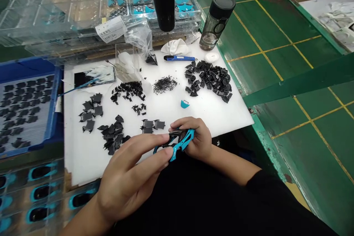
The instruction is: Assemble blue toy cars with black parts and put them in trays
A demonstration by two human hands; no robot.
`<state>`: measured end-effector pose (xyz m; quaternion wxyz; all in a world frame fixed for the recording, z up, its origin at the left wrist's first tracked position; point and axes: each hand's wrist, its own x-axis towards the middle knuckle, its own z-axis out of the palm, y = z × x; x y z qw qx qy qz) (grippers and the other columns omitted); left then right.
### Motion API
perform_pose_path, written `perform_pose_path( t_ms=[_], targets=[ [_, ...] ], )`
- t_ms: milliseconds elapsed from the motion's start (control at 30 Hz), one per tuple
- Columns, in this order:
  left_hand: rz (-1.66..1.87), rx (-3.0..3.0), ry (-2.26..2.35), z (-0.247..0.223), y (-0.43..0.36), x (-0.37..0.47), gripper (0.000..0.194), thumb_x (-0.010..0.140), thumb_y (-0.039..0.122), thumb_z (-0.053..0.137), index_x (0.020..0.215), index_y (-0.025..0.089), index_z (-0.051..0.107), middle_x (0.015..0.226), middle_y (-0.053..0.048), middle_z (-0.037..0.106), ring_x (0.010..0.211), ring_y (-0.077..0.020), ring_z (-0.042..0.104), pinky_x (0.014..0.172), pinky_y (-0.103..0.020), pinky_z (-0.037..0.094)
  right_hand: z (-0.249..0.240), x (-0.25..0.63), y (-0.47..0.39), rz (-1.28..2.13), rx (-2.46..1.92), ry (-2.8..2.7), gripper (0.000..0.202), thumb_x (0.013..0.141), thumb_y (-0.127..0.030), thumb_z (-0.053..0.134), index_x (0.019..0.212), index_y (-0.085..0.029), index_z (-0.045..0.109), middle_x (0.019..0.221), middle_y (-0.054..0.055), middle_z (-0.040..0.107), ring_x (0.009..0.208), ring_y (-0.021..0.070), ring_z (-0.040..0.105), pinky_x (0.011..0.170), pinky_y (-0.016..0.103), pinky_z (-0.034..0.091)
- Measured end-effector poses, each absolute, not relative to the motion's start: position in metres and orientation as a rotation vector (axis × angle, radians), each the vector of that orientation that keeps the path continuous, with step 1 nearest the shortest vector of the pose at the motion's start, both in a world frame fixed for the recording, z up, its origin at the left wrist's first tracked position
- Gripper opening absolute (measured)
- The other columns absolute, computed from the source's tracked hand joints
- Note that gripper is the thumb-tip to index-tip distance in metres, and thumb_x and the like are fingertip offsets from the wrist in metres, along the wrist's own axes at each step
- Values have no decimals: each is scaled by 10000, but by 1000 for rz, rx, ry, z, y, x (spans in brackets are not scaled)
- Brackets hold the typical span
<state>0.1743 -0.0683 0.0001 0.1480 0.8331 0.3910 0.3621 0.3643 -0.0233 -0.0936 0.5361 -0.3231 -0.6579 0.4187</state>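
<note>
A blue and black plastic shell part (183, 142) is held between both hands above the near edge of the white board. My left hand (132, 171) pinches its left end between thumb and fingers. Wrapped round its right end is my right hand (199, 138), whose fingers partly hide the part. Just beyond the hands lie a few dark grey plates (148, 124) and a small blue curved piece (185, 104). A pile of black curved pieces (113, 134) sits beside my left hand.
Behind stand a pile of tiny black parts (165, 84), a blue-handled screwdriver (179, 58) and a water bottle (216, 22). A black cylindrical tool (163, 0) hangs over the board. Clear trays (83, 3) are stacked behind; a blue crate (56, 92) is at left.
</note>
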Motion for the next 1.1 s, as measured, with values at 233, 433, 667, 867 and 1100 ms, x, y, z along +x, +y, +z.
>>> perform_pose_path(
  t_ms=[233,433,667,867,1100],
  targets=[
    [1177,2200,1299,-11,-64,172,468,830,-13,659,1240,210,639,1255,-82,655,1112,-200,666,943,-312,572,-82,364,-21,1039,-852,-1599,180,879,-123,572,1002,-252,549,973,62,732,872,194,718,752,339,588],
    [1215,2144,1222,-20,-69,169,532,809,-72,637,1261,208,618,1272,-88,644,1133,-214,659,928,-332,578,-76,368,-10,874,-759,-1628,219,862,-87,572,1006,-251,559,971,61,721,901,194,715,778,328,595],
    [1123,2224,1052,-18,-71,162,492,826,-14,648,1280,162,580,1323,-133,597,1128,-238,660,887,-359,605,-69,378,1,818,-566,-1741,230,851,-54,604,1023,-203,572,931,80,717,871,177,713,761,294,596],
    [1011,2493,1030,-3,-62,165,500,901,453,664,1253,107,584,1272,-187,604,1121,-263,642,883,-377,583,-67,379,-2,781,-447,-1822,208,883,-75,616,1047,-186,553,960,101,711,923,173,700,773,279,599],
    [847,2621,1037,1,-58,167,469,907,440,661,1238,117,588,1246,-184,609,1075,-253,650,837,-363,579,-59,380,-6,697,-467,-1919,233,877,-36,541,1058,-183,546,966,92,704,910,168,693,766,283,600]
  ],
)
